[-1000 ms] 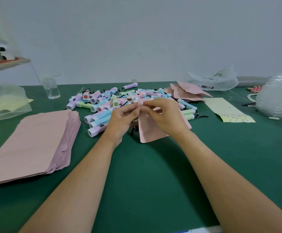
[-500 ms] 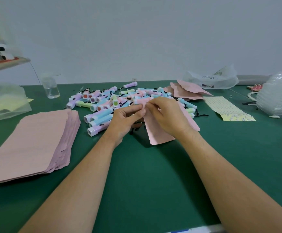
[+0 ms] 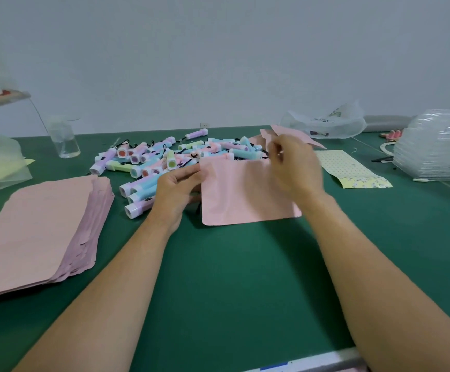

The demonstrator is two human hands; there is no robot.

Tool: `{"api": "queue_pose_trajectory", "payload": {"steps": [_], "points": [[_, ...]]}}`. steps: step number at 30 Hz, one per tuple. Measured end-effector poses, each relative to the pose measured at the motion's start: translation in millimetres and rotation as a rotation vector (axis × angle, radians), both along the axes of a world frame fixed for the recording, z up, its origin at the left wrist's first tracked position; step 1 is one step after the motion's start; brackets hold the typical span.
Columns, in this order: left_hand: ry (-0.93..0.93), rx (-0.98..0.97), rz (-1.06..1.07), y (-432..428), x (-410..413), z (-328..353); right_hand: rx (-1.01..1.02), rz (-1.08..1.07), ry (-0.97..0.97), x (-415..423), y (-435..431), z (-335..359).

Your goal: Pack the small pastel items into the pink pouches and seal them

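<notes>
The left hand (image 3: 174, 190) pinches the top left corner of a pink pouch (image 3: 245, 196) between thumb and fingers (image 3: 189, 175) over the green bench (image 3: 232, 277). The blurred right hand (image 3: 296, 170) curls at the pouch's top right edge, its grip unclear. Pastel items (image 3: 181, 157) lie heaped just behind, with spare pouches (image 3: 38, 226) stacked to the left.

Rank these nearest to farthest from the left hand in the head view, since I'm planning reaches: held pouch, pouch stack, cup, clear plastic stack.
1. Held pouch: pinched by the left hand.
2. Pouch stack: just to its left.
3. Cup: back left.
4. Clear plastic stack: far right.
</notes>
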State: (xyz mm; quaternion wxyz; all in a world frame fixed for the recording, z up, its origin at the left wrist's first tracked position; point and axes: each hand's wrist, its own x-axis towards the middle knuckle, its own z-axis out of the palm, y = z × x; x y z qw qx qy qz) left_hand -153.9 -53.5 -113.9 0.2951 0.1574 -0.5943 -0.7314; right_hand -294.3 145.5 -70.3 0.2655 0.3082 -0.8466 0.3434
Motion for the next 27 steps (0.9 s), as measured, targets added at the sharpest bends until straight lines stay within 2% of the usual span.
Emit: {"api": "queue_pose_trajectory", "payload": {"steps": [2, 4, 7, 14, 19, 23, 27], "points": [[0.031, 0.042, 0.027, -1.7, -0.4, -0.5, 0.022, -0.235, 0.021, -29.7, 35.8, -0.1], [0.042, 0.048, 0.029, -1.1, -1.0, -0.7, 0.055, -0.433, -0.04, -57.5, 73.8, -5.9], [0.024, 0.035, -0.012, -0.3, -1.9, -1.6, 0.131, -0.575, -0.181, -79.1, 107.8, -20.3], [0.034, 0.043, -0.04, -0.9, 0.3, 0.0, 0.297, -0.672, -0.257, -81.9, 102.7, -19.8], [0.024, 0.053, -0.041, 0.7, 0.8, 0.9, 0.431, -0.619, -0.376, -88.1, 104.1, -25.4], [0.017, 0.051, -0.039, 2.4, 1.3, 1.9, 0.493, -0.61, -0.352, -89.5, 100.6, -22.7], [0.016, 0.044, -0.042, 2.9, 1.7, 2.0, 0.651, -0.628, -0.262, -85.1, 90.6, -18.6]]}}
